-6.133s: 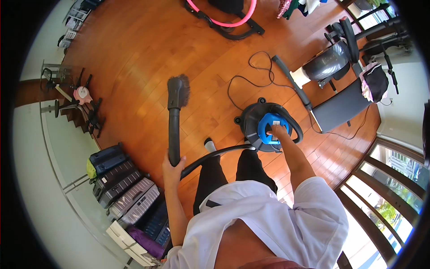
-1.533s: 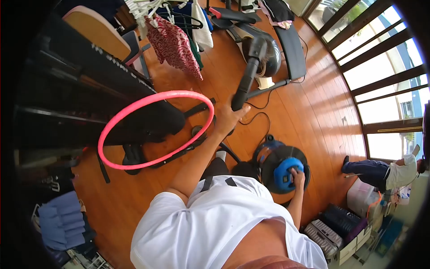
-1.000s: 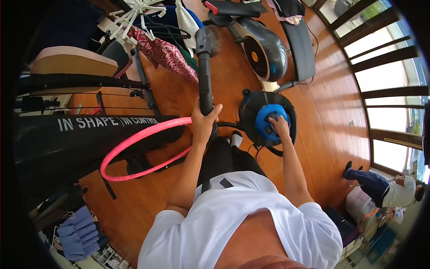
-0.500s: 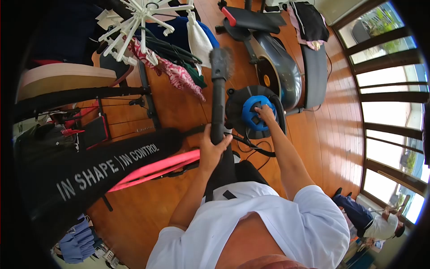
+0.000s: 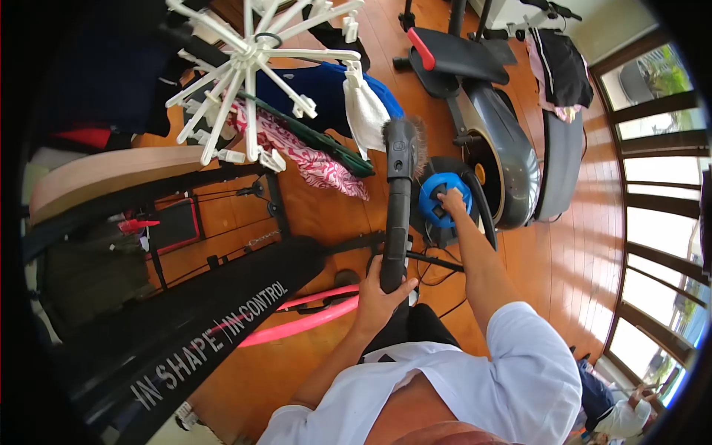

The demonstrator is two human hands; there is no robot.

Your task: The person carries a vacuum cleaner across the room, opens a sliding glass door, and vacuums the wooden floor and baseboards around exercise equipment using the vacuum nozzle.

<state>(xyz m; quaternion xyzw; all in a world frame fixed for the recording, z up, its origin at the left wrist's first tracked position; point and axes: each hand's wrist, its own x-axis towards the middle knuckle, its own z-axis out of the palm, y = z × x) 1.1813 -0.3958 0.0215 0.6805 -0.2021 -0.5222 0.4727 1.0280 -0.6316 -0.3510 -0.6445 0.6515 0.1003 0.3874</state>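
Observation:
A black vacuum tube (image 5: pixel 397 215) stands upright in front of me, with a bristled brush head (image 5: pixel 401 148) at its upper end. My left hand (image 5: pixel 382 297) is wrapped round the lower part of this tube. Beyond it is a vacuum cleaner (image 5: pixel 430 205) with a blue top and a dark body. My right hand (image 5: pixel 450 200) reaches forward and is closed on the handle of the blue top. A black hose (image 5: pixel 486 211) curves round the cleaner's right side. Thin cables lie on the floor below it.
A white clip hanger (image 5: pixel 252 52) with clothes hangs at upper left. A black padded beam (image 5: pixel 215 326) with lettering runs along the left, beside a pink hoop (image 5: pixel 304 319). A grey exercise machine (image 5: pixel 512 156) stands right of the cleaner. Another person (image 5: pixel 619 419) is at lower right.
My view has shifted, so the hanger and exercise machine sit farther right and lower. The vacuum cleaner has moved slightly relative to the exercise machine. Both hands keep their grips.

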